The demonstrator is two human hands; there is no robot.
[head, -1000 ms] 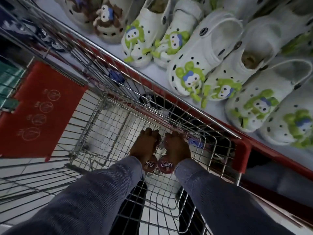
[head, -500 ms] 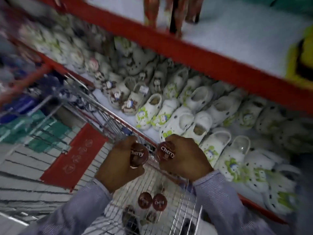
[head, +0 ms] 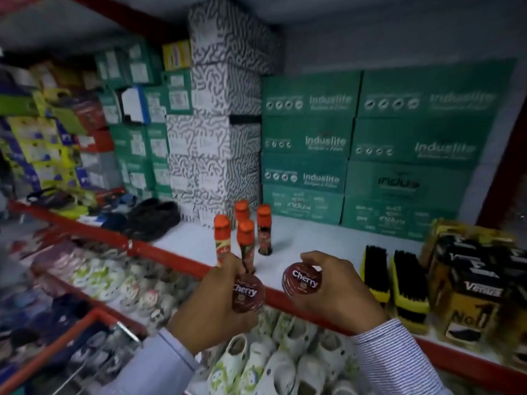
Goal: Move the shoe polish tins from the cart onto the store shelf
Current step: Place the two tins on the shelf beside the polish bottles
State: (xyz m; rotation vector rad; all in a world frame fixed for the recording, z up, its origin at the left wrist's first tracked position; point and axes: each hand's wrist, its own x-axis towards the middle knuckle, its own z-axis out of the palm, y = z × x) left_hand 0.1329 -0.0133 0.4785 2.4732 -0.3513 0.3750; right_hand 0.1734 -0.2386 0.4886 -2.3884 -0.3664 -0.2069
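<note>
Each of my hands holds one round, dark red shoe polish tin with "Cherry" in white on its lid. My left hand [head: 212, 307] grips the left tin [head: 247, 292] just in front of the red edge of the store shelf [head: 322, 243]. My right hand [head: 339, 289] holds the right tin [head: 302, 280] tilted over that shelf's front edge, above its white surface. The cart is almost out of view; only a bit of its wire and red rim [head: 85, 332] shows at the lower left.
Several orange-capped polish bottles [head: 245, 238] stand on the shelf just behind my left hand. Black shoe brushes [head: 395, 277] and yellow-black boxes [head: 473, 286] fill the right. Green and patterned shoe boxes [head: 308, 143] line the back. White clogs [head: 273, 363] sit on the shelf below.
Both hands have lifted a tin each out of the cart basket and up to the higher shelf. My view has swung from the cart up to that shelf.
</note>
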